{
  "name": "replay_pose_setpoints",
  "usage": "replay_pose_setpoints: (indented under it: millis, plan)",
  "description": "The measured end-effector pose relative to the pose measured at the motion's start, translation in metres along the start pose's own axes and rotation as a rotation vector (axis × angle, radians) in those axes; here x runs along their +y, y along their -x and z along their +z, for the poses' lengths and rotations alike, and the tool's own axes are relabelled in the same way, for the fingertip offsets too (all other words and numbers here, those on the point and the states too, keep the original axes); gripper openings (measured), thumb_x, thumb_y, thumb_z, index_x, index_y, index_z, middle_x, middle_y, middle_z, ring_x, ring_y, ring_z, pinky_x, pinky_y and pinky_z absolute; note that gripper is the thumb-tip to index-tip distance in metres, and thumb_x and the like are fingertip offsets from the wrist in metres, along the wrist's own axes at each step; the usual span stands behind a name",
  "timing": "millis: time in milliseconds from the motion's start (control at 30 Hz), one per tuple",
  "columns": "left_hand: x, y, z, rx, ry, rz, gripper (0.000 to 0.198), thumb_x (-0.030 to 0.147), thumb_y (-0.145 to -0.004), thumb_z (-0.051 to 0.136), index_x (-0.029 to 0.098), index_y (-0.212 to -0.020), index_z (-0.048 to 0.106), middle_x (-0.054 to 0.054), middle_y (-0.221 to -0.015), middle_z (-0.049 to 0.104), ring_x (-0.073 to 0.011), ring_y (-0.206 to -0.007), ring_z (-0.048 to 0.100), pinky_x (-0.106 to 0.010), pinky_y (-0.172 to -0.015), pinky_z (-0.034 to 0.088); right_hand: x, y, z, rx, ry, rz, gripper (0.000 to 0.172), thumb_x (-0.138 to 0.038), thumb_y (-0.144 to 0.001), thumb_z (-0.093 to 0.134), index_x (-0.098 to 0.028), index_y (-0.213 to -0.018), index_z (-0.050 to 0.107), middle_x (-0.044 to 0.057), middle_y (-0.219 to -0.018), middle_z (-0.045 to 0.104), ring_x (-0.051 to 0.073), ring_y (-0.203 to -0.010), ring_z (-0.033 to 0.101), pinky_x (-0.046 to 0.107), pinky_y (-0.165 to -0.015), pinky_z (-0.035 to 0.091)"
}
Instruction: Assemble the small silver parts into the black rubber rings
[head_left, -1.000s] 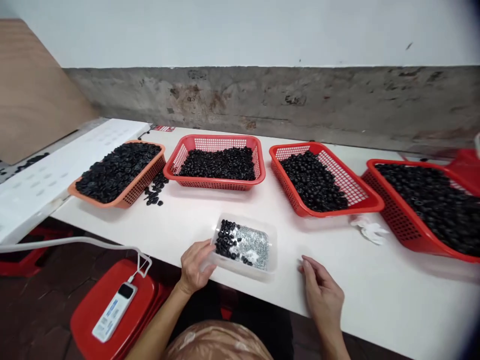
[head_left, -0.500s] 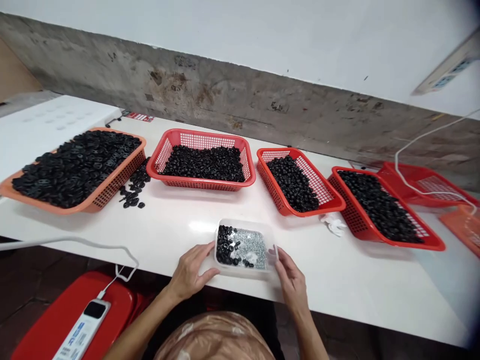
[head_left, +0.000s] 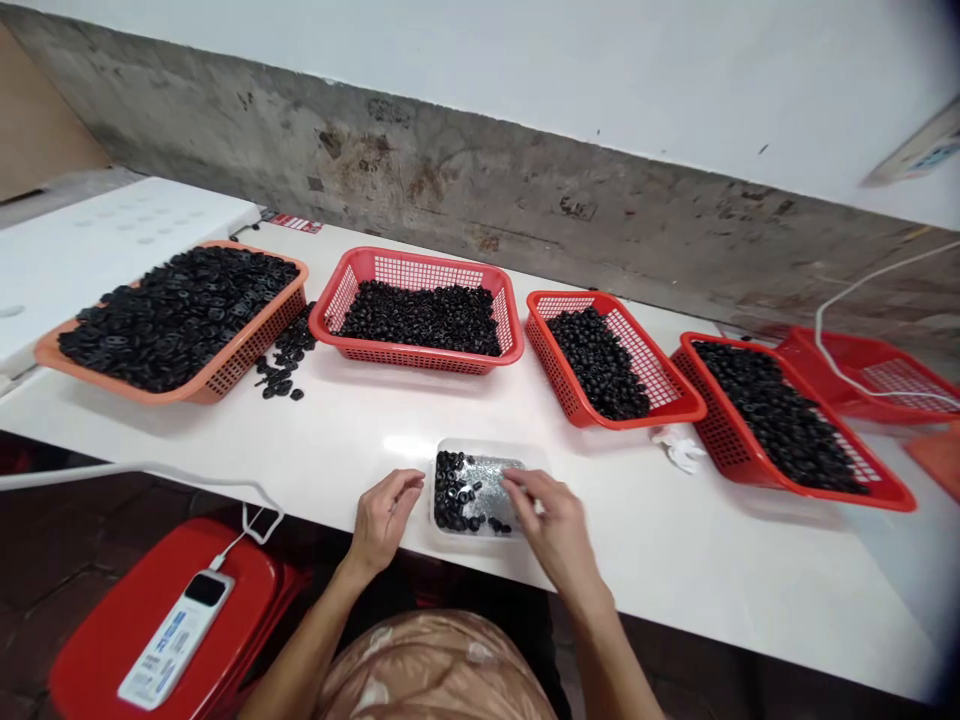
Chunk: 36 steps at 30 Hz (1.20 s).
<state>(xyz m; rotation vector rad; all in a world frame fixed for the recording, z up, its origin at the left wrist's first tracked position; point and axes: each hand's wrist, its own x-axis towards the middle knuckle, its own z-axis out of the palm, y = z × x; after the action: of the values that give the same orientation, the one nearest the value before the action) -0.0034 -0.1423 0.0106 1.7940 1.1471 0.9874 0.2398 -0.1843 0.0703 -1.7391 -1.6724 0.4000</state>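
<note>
A clear plastic container (head_left: 491, 446) sits near the table's front edge. Black ring-shaped pieces (head_left: 452, 505) fill its left side, and small silvery metal bits (head_left: 489, 484) are spread over the rest. My right hand (head_left: 553, 520) reaches over the container's right side, fingertips down at the silvery bits, thumb a little apart from the forefinger; nothing shows between them. Just left of the container, my left hand (head_left: 384, 518) hovers with its fingers loosely bent, no object visible in it. The right end of the container is partly hidden by my right hand.
Behind stand an orange basket (head_left: 253, 340) and red baskets (head_left: 417, 353) (head_left: 616, 409) (head_left: 817, 492) of black parts. Loose black parts (head_left: 279, 375) lie beside the orange one. Crumpled white paper (head_left: 681, 447) rests at right. A power bank (head_left: 176, 640) with cable lies on a red stool (head_left: 105, 640).
My right hand has left the container's right edge and moved in over the silvery bits. My left hand has let go of the left side, its fingers now more curled. The view has shifted slightly.
</note>
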Motion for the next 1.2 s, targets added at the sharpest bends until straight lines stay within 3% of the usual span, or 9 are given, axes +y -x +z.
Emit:
replay_pose_setpoints:
  millis: [100, 167, 300, 500, 667, 767, 1000, 1100, 1200]
  plan:
    - [0.001, -0.001, 0.0, 0.001, -0.014, -0.023, 0.025, 0.032, -0.099, 0.046, 0.02, -0.108, 0.066, -0.005, -0.098, 0.073, -0.0178, -0.085, 0.07, -0.027, -0.075, 0.054, -0.033, -0.019, 0.028, -0.328, 0.16, -0.029, 0.022, -0.024, -0.093, 0.056, -0.024, -0.105, 0.074, 0.007, -0.098, 0.074, 0.023, -0.086, 0.069, 0.03, -0.077, 0.048]
    - [0.002, -0.001, -0.001, -0.007, -0.026, -0.022, 0.025, 0.033, -0.099, 0.046, 0.02, -0.108, 0.066, -0.005, -0.098, 0.074, -0.0179, -0.084, 0.071, -0.027, -0.075, 0.054, -0.047, -0.027, 0.044, -0.409, 0.252, -0.035, 0.021, -0.02, -0.092, 0.056, -0.022, -0.103, 0.074, 0.009, -0.096, 0.073, 0.024, -0.085, 0.069, 0.03, -0.076, 0.046]
    - [0.003, -0.002, -0.001, 0.0, -0.039, -0.032, 0.026, 0.034, -0.099, 0.046, 0.02, -0.108, 0.066, -0.006, -0.098, 0.074, -0.0184, -0.085, 0.071, -0.028, -0.076, 0.055, -0.055, -0.032, 0.055, -0.428, 0.246, -0.034, 0.019, -0.019, -0.09, 0.056, -0.021, -0.093, 0.075, 0.009, -0.091, 0.074, 0.024, -0.083, 0.07, 0.029, -0.072, 0.043]
    - [0.001, 0.001, 0.001, 0.054, 0.009, -0.054, 0.026, 0.035, -0.099, 0.047, 0.02, -0.113, 0.064, -0.006, -0.1, 0.073, -0.0178, -0.084, 0.07, -0.029, -0.076, 0.055, -0.036, -0.033, 0.039, -0.408, 0.145, 0.006, 0.018, -0.022, -0.088, 0.055, -0.024, -0.085, 0.073, 0.003, -0.079, 0.075, 0.021, -0.075, 0.069, 0.026, -0.067, 0.043]
    - [0.009, 0.002, 0.0, 0.174, 0.058, -0.094, 0.027, 0.035, -0.098, 0.05, 0.018, -0.115, 0.061, -0.007, -0.104, 0.07, -0.0156, -0.079, 0.066, -0.029, -0.074, 0.054, -0.026, -0.035, 0.026, -0.332, 0.072, 0.068, 0.023, -0.026, -0.093, 0.05, -0.023, -0.095, 0.072, 0.003, -0.086, 0.075, 0.019, -0.079, 0.069, 0.026, -0.072, 0.046]
    - [0.019, 0.0, 0.001, 0.185, 0.076, -0.103, 0.025, 0.034, -0.098, 0.05, 0.018, -0.114, 0.061, -0.007, -0.106, 0.069, -0.0155, -0.081, 0.066, -0.029, -0.075, 0.053, -0.034, -0.032, 0.033, -0.403, 0.134, 0.046, 0.019, -0.028, -0.092, 0.055, -0.023, -0.102, 0.072, 0.004, -0.093, 0.075, 0.021, -0.087, 0.069, 0.027, -0.078, 0.046]
    - [0.035, 0.0, 0.009, 0.147, 0.051, -0.07, 0.02, 0.03, -0.095, 0.055, 0.019, -0.111, 0.062, -0.005, -0.101, 0.067, -0.0144, -0.08, 0.064, -0.027, -0.074, 0.051, -0.044, -0.024, 0.052, -0.489, 0.256, 0.039, 0.017, -0.026, -0.09, 0.06, -0.018, -0.101, 0.071, 0.012, -0.1, 0.073, 0.026, -0.093, 0.068, 0.032, -0.08, 0.044]
    - [0.035, 0.002, 0.01, 0.163, 0.002, -0.034, 0.02, 0.027, -0.095, 0.056, 0.019, -0.112, 0.063, -0.005, -0.099, 0.065, -0.014, -0.08, 0.063, -0.026, -0.072, 0.051, -0.043, -0.026, 0.05, -0.48, 0.242, 0.059, 0.016, -0.024, -0.088, 0.061, -0.016, -0.098, 0.07, 0.014, -0.098, 0.073, 0.027, -0.093, 0.067, 0.033, -0.08, 0.044]
    - [0.038, 0.004, 0.009, 0.177, -0.059, 0.036, 0.023, 0.024, -0.095, 0.056, 0.02, -0.117, 0.063, -0.006, -0.106, 0.064, -0.0144, -0.084, 0.063, -0.028, -0.077, 0.052, -0.039, -0.03, 0.04, -0.458, 0.195, 0.098, 0.014, -0.023, -0.089, 0.058, -0.017, -0.092, 0.07, 0.009, -0.088, 0.072, 0.022, -0.084, 0.066, 0.03, -0.075, 0.044]
